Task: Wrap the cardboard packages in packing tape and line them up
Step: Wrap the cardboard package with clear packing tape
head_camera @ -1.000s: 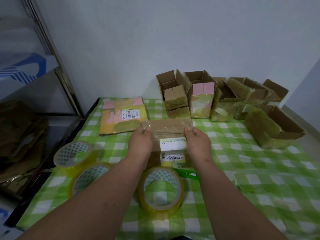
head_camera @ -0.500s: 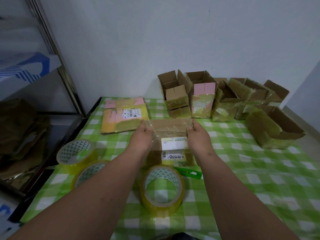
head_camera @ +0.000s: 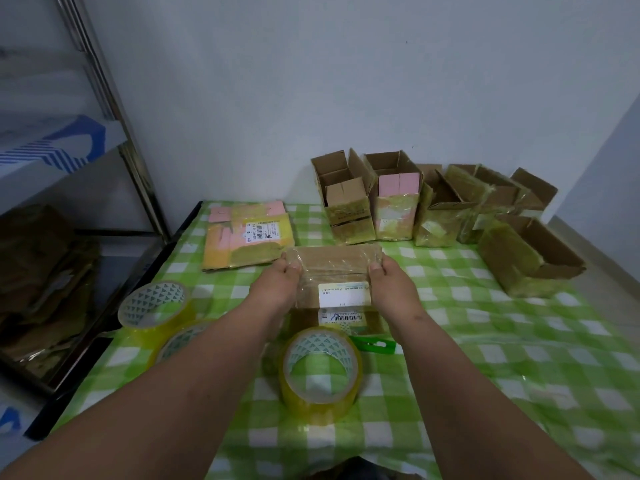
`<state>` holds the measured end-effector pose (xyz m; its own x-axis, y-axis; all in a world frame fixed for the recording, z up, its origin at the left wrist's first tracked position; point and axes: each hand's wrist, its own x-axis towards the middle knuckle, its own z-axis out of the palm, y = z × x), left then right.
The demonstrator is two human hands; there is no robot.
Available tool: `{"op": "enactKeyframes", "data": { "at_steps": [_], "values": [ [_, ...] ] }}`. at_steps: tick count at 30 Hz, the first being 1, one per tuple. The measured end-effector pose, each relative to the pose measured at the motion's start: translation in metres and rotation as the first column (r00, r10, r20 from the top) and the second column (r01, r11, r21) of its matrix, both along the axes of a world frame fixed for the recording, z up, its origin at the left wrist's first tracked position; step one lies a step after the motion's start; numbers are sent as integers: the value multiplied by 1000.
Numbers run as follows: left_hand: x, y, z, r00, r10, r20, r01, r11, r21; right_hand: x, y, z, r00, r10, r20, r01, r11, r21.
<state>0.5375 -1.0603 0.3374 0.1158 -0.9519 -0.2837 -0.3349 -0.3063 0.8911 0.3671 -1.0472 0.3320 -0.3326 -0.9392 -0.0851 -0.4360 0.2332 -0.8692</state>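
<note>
Package held flat at both ends, long axis running left to right.

Nearest stood a tape roll (head_camera: pixel 320 374) on the checked table (head_camera: pixel 519 358). Beyond it, the left hand (head_camera: pixel 277 289) and right hand (head_camera: pixel 393 289) each pinched one end of the cardboard package (head_camera: pixel 334 268), thumbs on top, both equally near. Farther back, the row of wrapped boxes (head_camera: pixel 398 209) stood just beyond the package's far edge, towards the right.

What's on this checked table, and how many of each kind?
Tape rolls: 3
Open cardboard boxes at the back: 5 or 6, they overlap
Flat packages: 2, one held by the left hand and right hand, one lying flat
Green tool: 1
Total: about 11 or 12
</note>
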Motion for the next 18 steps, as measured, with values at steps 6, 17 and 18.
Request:
{"op": "enactKeyframes", "data": {
  "at_steps": [6, 17, 18],
  "values": [
    [0, 11, 17, 979, 59, -194, -93, 981, -171, -6, 14, 16, 934, -39, 354, 99, 983, -154],
    [8, 29, 40, 885, 103, -454, -242, 935, -259, -6, 43, 49, 742, 18, 670, 228, 933, -278],
    [10, 30, 41, 869, 86, -487, -236, 938, -255, -8, 45, 49, 732, 29, 680, 225, 933, -282]
  ]
}}
